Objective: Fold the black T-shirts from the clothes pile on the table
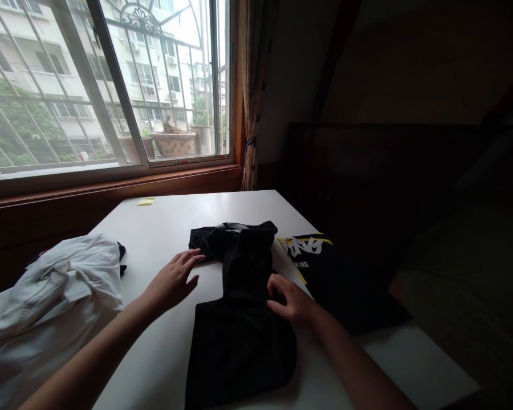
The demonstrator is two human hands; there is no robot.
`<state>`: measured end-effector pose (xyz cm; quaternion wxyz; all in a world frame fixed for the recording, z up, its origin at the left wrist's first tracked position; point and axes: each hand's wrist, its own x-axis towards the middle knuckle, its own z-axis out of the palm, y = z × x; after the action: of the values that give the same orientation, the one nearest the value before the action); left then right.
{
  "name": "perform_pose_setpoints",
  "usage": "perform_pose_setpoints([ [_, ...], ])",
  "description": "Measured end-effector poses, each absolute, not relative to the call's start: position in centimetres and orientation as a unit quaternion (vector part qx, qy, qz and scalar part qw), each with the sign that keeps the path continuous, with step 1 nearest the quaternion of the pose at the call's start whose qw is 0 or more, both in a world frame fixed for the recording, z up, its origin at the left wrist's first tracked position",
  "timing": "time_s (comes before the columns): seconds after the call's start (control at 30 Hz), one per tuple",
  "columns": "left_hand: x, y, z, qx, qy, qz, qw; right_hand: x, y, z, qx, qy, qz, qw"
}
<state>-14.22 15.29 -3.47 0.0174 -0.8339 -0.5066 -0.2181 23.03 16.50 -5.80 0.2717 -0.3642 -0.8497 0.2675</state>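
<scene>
A black garment (pixel 239 307) lies partly folded on the white table (pixel 166 228), its narrower upper part reaching toward the window. My left hand (pixel 173 280) hovers open over the table just left of that upper part, fingers stretched toward the cloth's edge. My right hand (pixel 291 300) rests on the garment's right edge with fingers curled, pinching the fabric.
A heap of white clothing (pixel 55 296) covers the table's left side. A black item with white and yellow print (pixel 325 267) lies at the right edge. A yellow sticky note (pixel 146 201) sits near the window (pixel 102 80). A dark bed fills the right.
</scene>
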Motion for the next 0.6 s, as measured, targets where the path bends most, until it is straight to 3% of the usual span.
perform_pose_setpoints([
  [0.3, -12.4, 23.6, -5.2, -0.811, -0.57, -0.13, 0.015, 24.1, 18.0, -7.1, -0.437, -0.764, 0.307, 0.362],
  [0.47, -11.5, 23.0, -5.0, -0.803, -0.585, -0.109, 0.011, 24.7, 19.0, -7.4, -0.483, -0.681, 0.322, 0.446],
  [0.6, -11.6, 19.6, -4.0, -0.813, -0.577, -0.079, -0.023, 25.5, 19.7, -7.7, -0.513, -0.631, 0.348, 0.466],
])
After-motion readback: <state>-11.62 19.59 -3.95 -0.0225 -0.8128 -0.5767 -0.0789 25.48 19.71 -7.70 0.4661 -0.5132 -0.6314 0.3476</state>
